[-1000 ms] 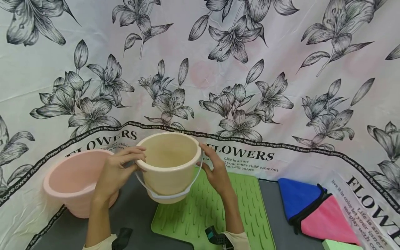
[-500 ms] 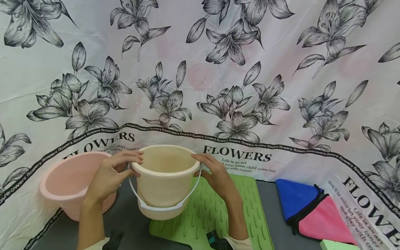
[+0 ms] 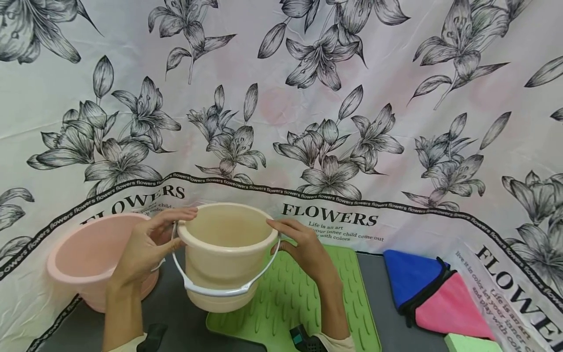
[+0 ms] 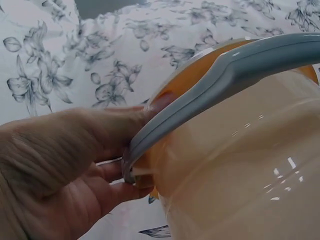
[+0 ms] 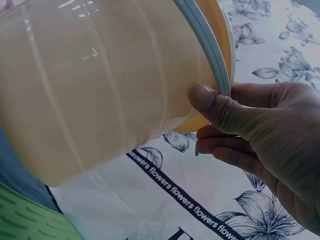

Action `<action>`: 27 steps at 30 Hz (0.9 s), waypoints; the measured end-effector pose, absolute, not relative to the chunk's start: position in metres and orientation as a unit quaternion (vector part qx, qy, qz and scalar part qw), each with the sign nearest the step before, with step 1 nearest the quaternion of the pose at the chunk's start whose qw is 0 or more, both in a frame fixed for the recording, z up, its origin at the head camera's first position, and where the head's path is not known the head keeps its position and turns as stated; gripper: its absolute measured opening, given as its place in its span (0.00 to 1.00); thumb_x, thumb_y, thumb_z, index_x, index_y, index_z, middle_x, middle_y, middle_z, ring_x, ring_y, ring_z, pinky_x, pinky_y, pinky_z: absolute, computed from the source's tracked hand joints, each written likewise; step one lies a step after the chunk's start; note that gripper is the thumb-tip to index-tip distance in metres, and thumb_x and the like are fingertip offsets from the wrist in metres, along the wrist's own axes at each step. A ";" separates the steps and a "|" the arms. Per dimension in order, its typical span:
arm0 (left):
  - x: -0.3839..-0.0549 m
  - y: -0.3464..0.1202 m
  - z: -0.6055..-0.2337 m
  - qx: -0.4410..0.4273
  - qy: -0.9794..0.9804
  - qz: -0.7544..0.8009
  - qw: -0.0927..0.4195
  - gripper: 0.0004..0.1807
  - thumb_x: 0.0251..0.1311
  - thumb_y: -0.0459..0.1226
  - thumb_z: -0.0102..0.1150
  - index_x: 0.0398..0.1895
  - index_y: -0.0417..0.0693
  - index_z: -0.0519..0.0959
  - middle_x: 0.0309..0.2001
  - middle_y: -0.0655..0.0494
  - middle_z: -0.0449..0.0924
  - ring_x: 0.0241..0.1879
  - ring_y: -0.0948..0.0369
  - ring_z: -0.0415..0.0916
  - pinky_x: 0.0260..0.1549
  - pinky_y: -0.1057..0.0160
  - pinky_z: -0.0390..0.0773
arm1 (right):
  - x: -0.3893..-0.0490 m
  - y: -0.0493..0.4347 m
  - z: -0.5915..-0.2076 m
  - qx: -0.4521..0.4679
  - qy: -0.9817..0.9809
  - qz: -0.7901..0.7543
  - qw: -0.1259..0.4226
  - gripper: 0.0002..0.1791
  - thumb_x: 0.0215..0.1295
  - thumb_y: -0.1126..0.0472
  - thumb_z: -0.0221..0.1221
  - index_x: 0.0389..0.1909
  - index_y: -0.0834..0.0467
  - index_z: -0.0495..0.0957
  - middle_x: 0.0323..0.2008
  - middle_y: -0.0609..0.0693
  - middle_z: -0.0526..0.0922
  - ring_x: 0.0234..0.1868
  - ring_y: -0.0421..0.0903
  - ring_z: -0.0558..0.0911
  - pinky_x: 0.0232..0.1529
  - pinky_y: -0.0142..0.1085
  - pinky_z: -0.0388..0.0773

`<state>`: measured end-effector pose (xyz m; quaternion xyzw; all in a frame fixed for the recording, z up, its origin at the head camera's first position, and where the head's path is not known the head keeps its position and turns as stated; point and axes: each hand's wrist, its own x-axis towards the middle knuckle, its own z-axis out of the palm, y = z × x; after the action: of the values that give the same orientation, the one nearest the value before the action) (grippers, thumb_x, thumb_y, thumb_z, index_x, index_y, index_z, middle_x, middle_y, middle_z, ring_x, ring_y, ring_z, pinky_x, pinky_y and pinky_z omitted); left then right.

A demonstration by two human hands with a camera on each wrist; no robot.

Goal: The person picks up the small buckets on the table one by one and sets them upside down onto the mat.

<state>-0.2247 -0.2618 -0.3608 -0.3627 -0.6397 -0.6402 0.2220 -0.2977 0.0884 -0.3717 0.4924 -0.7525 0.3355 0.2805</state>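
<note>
A cream bucket [image 3: 224, 274] with a pale handle [image 3: 215, 292] hanging across its front is held up between both hands, over the left edge of the green mat. Its mouth tips toward the camera, and the part of the inside that shows holds nothing. My left hand [image 3: 142, 247] pinches the rim at the left, fingers over the edge and thumb below. On the opposite side my right hand [image 3: 305, 247] grips the rim. In the right wrist view the thumb of the right hand [image 5: 270, 125] presses the outer wall beside the handle's end.
A pink basin [image 3: 98, 244] stands at the left, partly behind the left forearm. The green ridged mat [image 3: 325, 293] lies on the dark table [image 3: 374, 274]. At the right are a blue and pink cloth [image 3: 448, 303] and a light green block [image 3: 470, 343]. A flowered sheet [image 3: 281, 122] hangs behind.
Both hands have lowered the bucket and brought it slightly left and nearer. The handle now hangs lower across the front. Both grips on the rim stay. The view has shifted slightly.
</note>
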 end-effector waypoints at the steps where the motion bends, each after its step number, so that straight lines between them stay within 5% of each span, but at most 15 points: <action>1: -0.225 -0.263 -0.362 -0.381 -0.628 -0.643 0.219 0.27 0.53 0.10 0.61 0.60 0.19 0.75 0.67 0.40 0.78 0.77 0.55 0.68 0.77 0.63 0.69 | -0.297 0.088 -0.371 0.492 -0.752 0.335 0.284 0.36 0.50 0.71 0.75 0.65 0.63 0.80 0.54 0.59 0.86 0.53 0.54 0.89 0.51 0.37 0.90; 9: -0.224 -0.274 -0.368 -0.474 -0.593 -0.622 0.191 0.36 0.57 0.26 0.71 0.68 0.21 0.68 0.76 0.32 0.64 0.82 0.47 0.57 0.82 0.58 0.60 | -0.295 0.089 -0.368 0.493 -0.746 0.336 0.297 0.32 0.52 0.74 0.74 0.62 0.64 0.82 0.53 0.59 0.87 0.53 0.55 0.88 0.50 0.37 0.90; 18: -0.230 -0.263 -0.361 -0.410 -0.636 -0.595 0.271 0.23 0.60 0.08 0.51 0.59 0.18 0.76 0.66 0.36 0.79 0.74 0.52 0.72 0.71 0.60 0.75 | -0.294 0.090 -0.362 0.459 -0.741 0.354 0.339 0.27 0.54 0.74 0.71 0.57 0.62 0.85 0.52 0.60 0.86 0.50 0.55 0.88 0.45 0.36 0.91; 27: -0.232 -0.245 -0.360 -0.293 -0.667 -0.615 0.303 0.17 0.69 0.20 0.56 0.59 0.23 0.79 0.57 0.62 0.89 0.59 0.67 0.85 0.58 0.70 0.85 | -0.291 0.088 -0.363 0.439 -0.727 0.407 0.335 0.18 0.68 0.63 0.61 0.56 0.65 0.84 0.56 0.60 0.86 0.54 0.55 0.86 0.55 0.30 0.86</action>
<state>-0.2317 -0.2445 -0.3601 -0.2932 -0.6667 -0.6146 0.3029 -0.2912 0.0882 -0.3633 0.4395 -0.7272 0.4071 0.3351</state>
